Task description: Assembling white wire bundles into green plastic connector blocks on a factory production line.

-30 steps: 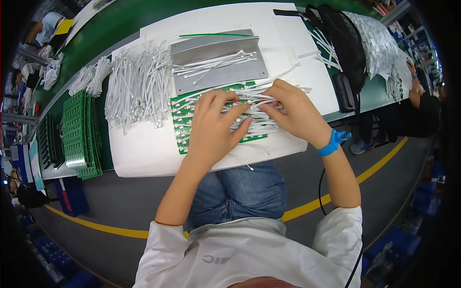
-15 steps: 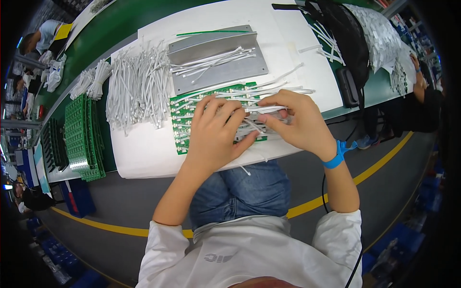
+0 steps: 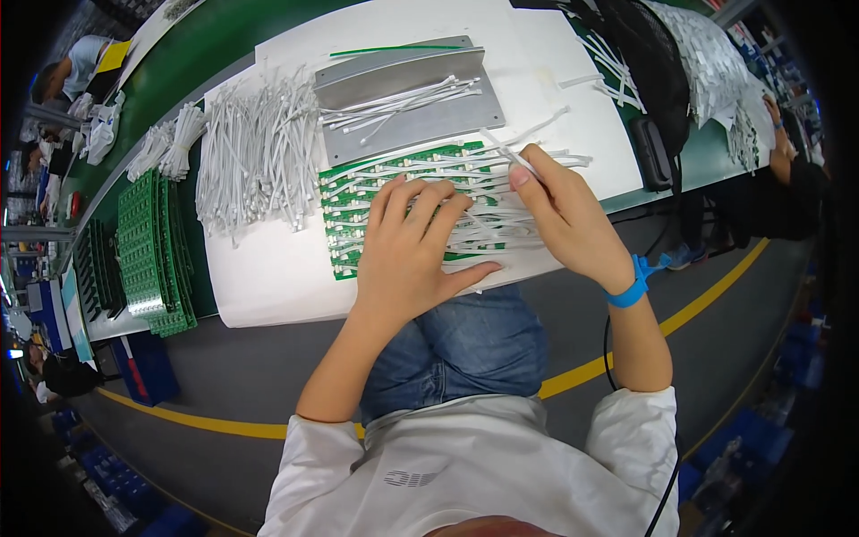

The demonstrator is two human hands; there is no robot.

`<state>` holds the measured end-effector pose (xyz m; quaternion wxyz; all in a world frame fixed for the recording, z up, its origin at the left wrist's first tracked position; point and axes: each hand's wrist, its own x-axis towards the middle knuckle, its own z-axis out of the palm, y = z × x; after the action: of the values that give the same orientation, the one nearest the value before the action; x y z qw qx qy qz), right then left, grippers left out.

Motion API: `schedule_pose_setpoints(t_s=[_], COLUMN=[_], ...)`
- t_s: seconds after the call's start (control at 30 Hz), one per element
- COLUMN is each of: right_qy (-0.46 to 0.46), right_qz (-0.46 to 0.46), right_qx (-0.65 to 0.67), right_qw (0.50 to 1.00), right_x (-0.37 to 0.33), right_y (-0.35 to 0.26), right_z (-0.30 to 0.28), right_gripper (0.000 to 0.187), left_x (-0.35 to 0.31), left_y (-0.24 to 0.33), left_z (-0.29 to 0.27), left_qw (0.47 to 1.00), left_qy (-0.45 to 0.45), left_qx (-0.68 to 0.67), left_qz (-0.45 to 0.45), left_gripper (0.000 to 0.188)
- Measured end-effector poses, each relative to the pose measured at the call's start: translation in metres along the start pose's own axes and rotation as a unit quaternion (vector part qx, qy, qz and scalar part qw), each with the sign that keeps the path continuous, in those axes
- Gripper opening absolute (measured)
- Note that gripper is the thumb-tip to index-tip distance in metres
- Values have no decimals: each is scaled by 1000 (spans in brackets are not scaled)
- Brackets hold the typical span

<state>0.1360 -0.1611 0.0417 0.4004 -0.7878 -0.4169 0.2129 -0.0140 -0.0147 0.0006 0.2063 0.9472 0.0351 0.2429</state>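
Lying beneath left hand (image 3: 403,242): green circuit board (image 3: 341,242), white cables (image 3: 492,219).

A green-topped table (image 3: 707,154) bears a broad white sheet (image 3: 595,170), on which lie a green rectangular circuit-board panel (image 3: 344,219), near, a grey metal plate (image 3: 447,117), far, and a loose white cable heap (image 3: 258,154), left.

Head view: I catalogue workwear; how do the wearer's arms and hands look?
The left hand and right hand are gloveless. A bright blue wristband circles the right wrist; a thin black cable shows nearby. White fabric sleeves end near the elbows.
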Motion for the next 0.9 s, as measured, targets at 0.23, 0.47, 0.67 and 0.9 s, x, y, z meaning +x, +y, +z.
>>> schedule_pose_setpoints(t_s=[0.23,0.47,0.67,0.9], right_qy=[22,66,72,117], right_qz=[30,-13,6,16], right_qx=[17,87,40,-38], right_qw=[999,994,997,992], right_x=[-1,-3,-6,-6], right_y=[5,11,8,8], right_z=[5,19,21,25], right_gripper=[23,18,18,17], left_x=[-1,2,3,-1], left_y=[-1,1,-1,-2], left_z=[0,-8,-9,-4], left_qw=[1000,996,995,999], left_qy=[9,24,15,24], left_qx=[-3,-82,-99,-47], left_qz=[2,-22,-28,7], left_gripper=[62,62,56,51])
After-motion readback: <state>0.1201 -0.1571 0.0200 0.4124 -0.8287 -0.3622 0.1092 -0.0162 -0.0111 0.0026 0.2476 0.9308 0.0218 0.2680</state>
